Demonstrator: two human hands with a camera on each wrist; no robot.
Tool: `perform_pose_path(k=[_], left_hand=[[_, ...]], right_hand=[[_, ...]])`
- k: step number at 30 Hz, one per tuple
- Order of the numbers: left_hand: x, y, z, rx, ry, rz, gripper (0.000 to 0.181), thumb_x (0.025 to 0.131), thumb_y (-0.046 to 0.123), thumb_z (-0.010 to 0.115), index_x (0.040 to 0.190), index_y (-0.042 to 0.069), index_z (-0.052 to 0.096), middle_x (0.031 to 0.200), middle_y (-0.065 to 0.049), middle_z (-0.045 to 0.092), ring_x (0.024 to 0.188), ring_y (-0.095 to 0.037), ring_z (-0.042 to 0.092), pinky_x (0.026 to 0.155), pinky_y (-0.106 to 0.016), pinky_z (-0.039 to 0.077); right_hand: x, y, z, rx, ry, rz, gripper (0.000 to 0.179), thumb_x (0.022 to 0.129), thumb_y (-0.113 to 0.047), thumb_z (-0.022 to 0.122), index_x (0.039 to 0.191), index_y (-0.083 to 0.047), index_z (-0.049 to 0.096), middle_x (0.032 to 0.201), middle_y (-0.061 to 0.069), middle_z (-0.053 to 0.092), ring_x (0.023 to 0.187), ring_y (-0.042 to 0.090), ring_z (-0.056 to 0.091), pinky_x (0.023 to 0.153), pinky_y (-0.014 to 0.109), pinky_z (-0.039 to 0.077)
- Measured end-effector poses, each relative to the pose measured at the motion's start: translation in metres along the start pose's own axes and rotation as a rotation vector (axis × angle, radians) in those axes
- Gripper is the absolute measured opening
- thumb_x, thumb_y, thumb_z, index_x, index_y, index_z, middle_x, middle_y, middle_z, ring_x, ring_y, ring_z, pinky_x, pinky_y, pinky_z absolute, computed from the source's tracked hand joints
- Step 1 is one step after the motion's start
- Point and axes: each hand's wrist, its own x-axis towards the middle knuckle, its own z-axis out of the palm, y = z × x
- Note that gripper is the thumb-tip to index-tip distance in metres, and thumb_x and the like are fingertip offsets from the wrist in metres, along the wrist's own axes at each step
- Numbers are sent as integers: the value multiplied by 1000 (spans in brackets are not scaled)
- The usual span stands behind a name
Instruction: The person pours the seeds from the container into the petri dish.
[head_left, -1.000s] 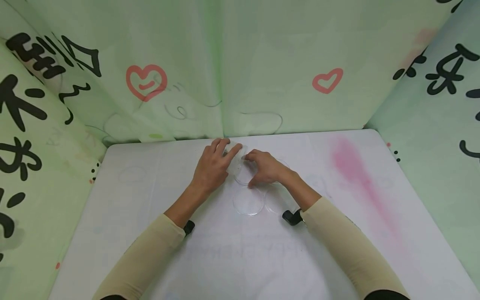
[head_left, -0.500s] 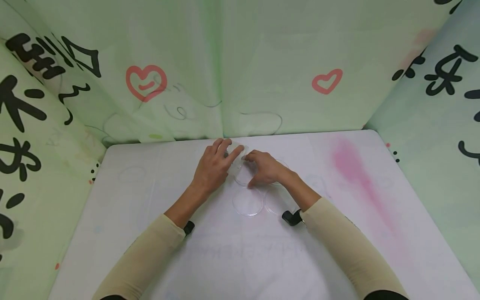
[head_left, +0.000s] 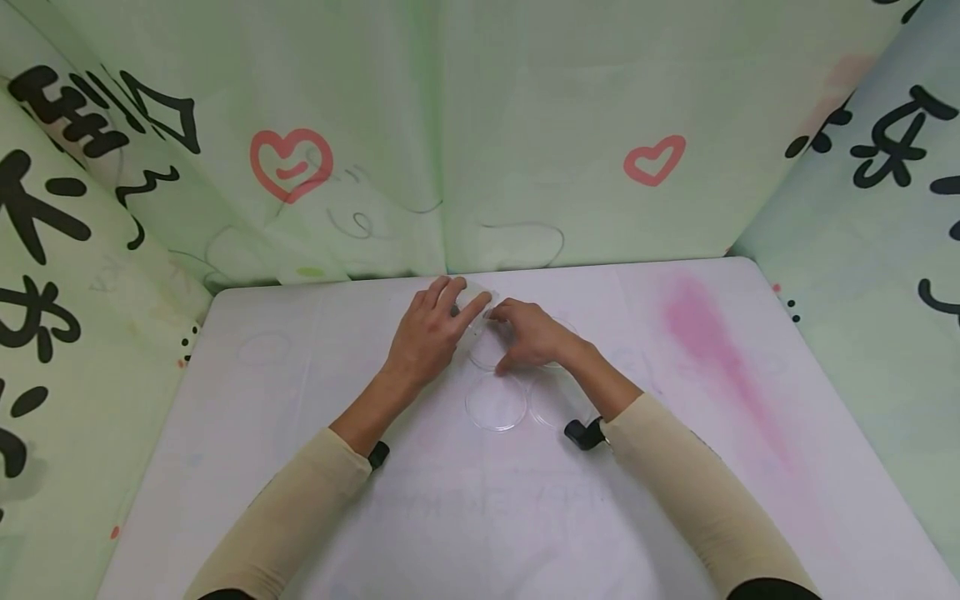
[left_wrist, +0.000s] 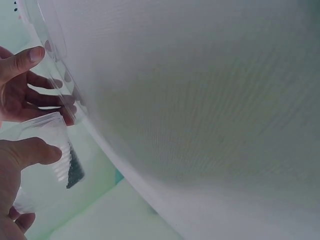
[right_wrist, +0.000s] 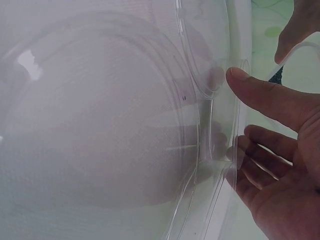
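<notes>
Our left hand (head_left: 427,340) moved slightly rightward, pinching the cup (left_wrist: 46,181), likely light, best held mid-wall; our right hand (head_left: 534,336) is spread.

The plastic cup (left_wrist: 45,177) is clear, the sleeves (head_left: 690,483) beige, the worktop (head_left: 420,533) white with a pink smear (head_left: 705,342) toward its right edge, the green backdrop (head_left: 525,100) marked with red hearts (head_left: 291,171).

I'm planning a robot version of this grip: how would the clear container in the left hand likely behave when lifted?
The clear container is probably light and may flex, as its wall looks thin and see-through. If the dark patch at one edge is loose filling, tilting could shift it.
</notes>
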Motion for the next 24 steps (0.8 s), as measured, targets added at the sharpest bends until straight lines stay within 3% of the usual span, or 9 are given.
perform_pose_path(k=[8,24], left_hand=[[0,2,-1,40,5,30,58,85,-5,74,135,22,62,132,-17,58,127,-36,57,91,-46,54],[0,3,-2,61,5,58,62,82,-3,79,136,24,64,134,-16,58,128,-35,57,94,-45,54]], right_hand=[[-1,0,-1,-8,19,-24,79,67,-20,97,135,3,63,137,19,63,129,37,60,111,49,47],[-1,2,1,17,4,29,83,68,-20,97,140,1,61,141,18,61,134,37,57,114,50,45]])
